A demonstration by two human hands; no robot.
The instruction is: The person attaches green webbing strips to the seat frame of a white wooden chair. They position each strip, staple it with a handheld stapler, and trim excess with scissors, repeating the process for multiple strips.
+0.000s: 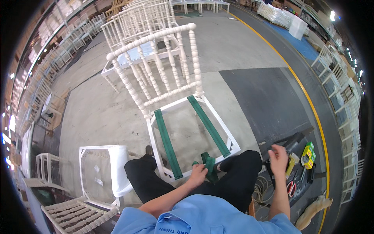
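Note:
A white chair with a spindle back (198,74) stands before me, its open seat frame (220,120) close to my knees. Two green webbing straps cross the seat from back to front, a left strap (167,145) and a right strap (208,125). My left hand (197,174) is closed at the front rail on a loose, folded length of green webbing (210,165). Off to the right, my right hand (277,156) is raised over the tools, fingers loosely curved and apart, with nothing visible in it. Its palm side is partly hidden.
Red-handled scissors (291,188), a yellow-green box (308,155) and coiled hose (264,189) lie at my right. On my left are a white frame with a white wrapped roll (119,169) and a tipped spindle chair back (78,214). More white chairs (144,19) stand ahead.

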